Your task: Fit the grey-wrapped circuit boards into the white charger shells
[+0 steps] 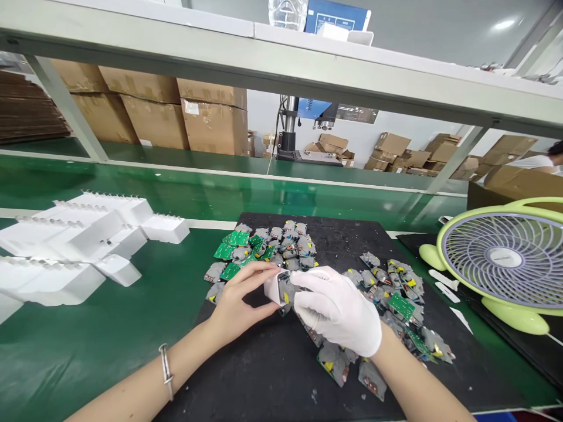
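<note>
My bare left hand (244,296) grips a small white plastic housing (272,289) between thumb and fingers, its open end turned to the right. With a white glove on, my right hand (336,308) pinches a circuit board (288,290) coated in grey compound with a yellow patch. The board sits at the mouth of the housing, partly inside it; how deep is hidden. Around both hands, similar boards lie in a left pile (290,240) and a right pile (396,287), some showing green sides. Beneath them is a black mat (250,363).
Stacked white housings (74,240) stand on the green table (167,334) at left. A green fan (505,258) is at right, beside white scraps (446,287). A shelf beam (264,53) crosses above. Behind are cardboard boxes (215,123) and a drill press (288,129).
</note>
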Demonstrator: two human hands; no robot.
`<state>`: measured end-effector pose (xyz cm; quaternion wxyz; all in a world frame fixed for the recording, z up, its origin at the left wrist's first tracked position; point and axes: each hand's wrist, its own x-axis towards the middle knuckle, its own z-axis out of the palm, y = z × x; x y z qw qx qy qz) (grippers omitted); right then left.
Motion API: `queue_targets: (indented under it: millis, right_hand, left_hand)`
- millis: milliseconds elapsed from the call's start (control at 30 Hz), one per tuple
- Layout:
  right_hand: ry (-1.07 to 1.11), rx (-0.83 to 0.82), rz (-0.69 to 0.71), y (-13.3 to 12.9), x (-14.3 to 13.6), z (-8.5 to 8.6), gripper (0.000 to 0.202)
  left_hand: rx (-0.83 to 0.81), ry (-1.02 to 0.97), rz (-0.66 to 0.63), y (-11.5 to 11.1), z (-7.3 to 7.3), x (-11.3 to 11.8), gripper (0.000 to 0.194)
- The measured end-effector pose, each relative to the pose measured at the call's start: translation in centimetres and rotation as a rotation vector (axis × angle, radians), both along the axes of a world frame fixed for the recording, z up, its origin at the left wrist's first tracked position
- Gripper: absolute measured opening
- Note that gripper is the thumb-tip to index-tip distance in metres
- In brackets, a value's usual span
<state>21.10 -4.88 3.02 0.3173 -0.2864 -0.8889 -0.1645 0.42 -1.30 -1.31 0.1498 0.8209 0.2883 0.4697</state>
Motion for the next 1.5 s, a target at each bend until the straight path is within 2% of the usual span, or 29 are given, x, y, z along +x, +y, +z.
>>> queue_targets:
  millis: [467, 767, 867, 967, 1067, 1233, 1400, 1500]
  right_hand:
    - [-0.098, 0.0, -0.028, 0.1, -0.3, -0.3, 0.01]
    - [-0.061, 0.035, -0.076, -0.3, -1.1, -0.2, 0.008]
    - [0.032, -0.007, -0.015, 0.2, -1.0, -0.4, 0.007]
    - [0.144, -0.009, 0.072, 0.8, -0.7, -0.5, 0.008]
    - [0.143, -0.012, 0.109, 1.2, -0.3, -0.5, 0.007]
    - [0.014, -0.031, 0.068, 1.1, -0.1, -0.8, 0.007]
    - [0.017, 0.049, 0.015, 0.5, -0.4, -0.9, 0.009]
    - [0.072, 0.033, 0.059, 0.4, -0.5, -0.6, 0.009]
  left_hand:
    - [0.099, -0.008, -0.049, 0.1, 0.0, 0.1, 0.05]
    - [0.135, 0.023, -0.036, 0.4, -0.6, -0.1, 0.052]
    - [0.101, 0.038, -0.018, 0.2, -0.3, -0.1, 0.052]
    - [0.0, 0.06, -0.025, 0.0, 0.0, 0.0, 0.052]
    - [-0.07, 0.061, -0.049, -0.1, 0.0, 0.1, 0.052]
    - [-0.077, 0.044, -0.041, 0.1, -0.2, 0.1, 0.049]
    - [-0.057, 0.031, -0.029, 0.2, -0.1, 0.1, 0.05]
    - [-0.052, 0.029, -0.042, 0.0, 0.0, 0.1, 0.052]
